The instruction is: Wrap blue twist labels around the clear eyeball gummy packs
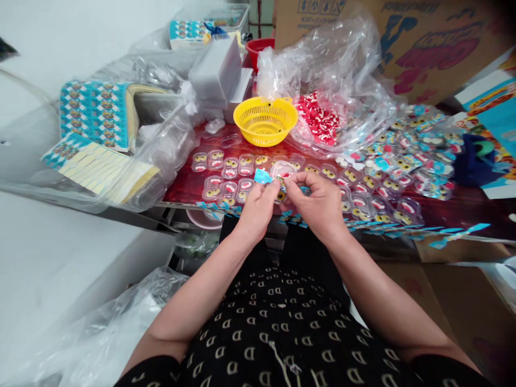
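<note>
Near the worktop's (181,185) front edge, a blue printed sticker (263,176) is pinched in the left hand (258,207), the right hand's (316,201) hold unclear; labelling seems under way, careful alignment called for

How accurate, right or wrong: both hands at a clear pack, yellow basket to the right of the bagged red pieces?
Wrong side: the head view shows the yellow basket left of the bagged red pieces. Left hand and right hand at a clear pack: correct.

Basket (266,133) on table (179,185), behind containers (212,188); label sheets (94,113) left, bag (334,59) right, cardboard box (427,27) behind bag.
</note>
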The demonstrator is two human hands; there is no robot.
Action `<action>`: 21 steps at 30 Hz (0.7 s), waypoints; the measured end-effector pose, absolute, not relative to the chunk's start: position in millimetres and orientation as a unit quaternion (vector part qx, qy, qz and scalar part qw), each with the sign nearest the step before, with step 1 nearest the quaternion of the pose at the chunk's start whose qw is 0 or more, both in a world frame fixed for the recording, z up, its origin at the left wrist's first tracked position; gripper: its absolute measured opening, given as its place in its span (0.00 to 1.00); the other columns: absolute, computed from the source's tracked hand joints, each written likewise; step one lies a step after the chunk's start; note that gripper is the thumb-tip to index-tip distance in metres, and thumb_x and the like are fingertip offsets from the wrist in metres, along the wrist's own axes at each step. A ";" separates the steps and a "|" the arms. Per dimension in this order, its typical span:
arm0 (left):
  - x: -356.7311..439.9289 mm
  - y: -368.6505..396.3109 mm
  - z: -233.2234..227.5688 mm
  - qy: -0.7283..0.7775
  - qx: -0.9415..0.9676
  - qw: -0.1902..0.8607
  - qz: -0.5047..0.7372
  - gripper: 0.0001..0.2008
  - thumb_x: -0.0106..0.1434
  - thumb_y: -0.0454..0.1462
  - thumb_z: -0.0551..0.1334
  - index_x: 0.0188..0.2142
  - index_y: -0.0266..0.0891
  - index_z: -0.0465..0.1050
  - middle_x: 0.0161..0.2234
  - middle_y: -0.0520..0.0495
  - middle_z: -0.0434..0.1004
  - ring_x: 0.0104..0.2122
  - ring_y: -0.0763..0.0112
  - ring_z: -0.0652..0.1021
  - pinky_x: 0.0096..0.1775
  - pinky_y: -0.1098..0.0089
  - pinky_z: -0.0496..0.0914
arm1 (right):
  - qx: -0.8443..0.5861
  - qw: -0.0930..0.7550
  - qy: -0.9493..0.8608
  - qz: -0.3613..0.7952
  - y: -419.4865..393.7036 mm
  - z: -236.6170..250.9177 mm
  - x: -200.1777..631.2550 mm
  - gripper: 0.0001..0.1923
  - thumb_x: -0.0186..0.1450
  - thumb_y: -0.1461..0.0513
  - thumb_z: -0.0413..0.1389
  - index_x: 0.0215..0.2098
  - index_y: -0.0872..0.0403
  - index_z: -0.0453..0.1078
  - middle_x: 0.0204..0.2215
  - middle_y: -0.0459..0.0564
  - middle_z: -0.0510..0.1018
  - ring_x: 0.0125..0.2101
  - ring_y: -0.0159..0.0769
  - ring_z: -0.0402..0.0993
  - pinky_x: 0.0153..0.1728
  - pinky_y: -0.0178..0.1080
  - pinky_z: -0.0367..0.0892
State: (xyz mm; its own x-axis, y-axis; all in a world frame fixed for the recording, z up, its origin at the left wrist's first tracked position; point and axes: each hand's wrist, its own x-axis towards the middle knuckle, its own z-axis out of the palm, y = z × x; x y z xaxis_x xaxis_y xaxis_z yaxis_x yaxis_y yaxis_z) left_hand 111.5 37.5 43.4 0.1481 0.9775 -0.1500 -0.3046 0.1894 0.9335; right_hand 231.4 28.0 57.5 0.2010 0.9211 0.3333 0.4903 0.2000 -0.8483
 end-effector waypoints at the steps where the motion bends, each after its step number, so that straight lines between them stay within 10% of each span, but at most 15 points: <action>1: 111.7 38.0 40.7 0.431 0.404 0.632 0.502 0.11 0.65 0.45 0.61 0.34 0.40 0.68 0.25 0.52 0.73 0.24 0.72 0.74 0.28 0.69 0.71 | -0.593 0.495 -0.602 0.202 27.8 56.7 230.9 0.08 0.65 0.59 0.58 0.29 0.52 0.74 0.24 0.45 0.80 0.25 0.32 0.73 0.32 0.38 0.68; 9: 104.9 47.9 45.2 0.440 0.416 0.587 0.537 0.13 0.67 0.48 0.61 0.34 0.40 0.69 0.25 0.49 0.76 0.27 0.69 0.79 0.29 0.70 0.71 | -0.584 0.518 -0.580 0.232 20.9 50.0 243.6 0.18 0.64 0.54 0.62 0.50 0.49 0.77 0.28 0.44 0.81 0.26 0.34 0.74 0.31 0.40 0.70; 21: 101.1 47.0 68.6 0.368 0.357 0.715 0.475 0.14 0.68 0.42 0.57 0.30 0.39 0.74 0.24 0.48 0.77 0.24 0.72 0.76 0.26 0.71 0.69 | -0.482 0.540 -0.385 0.572 32.0 56.2 259.2 0.16 0.52 0.52 0.72 0.25 0.52 0.75 0.20 0.41 0.75 0.19 0.27 0.65 0.21 0.33 0.60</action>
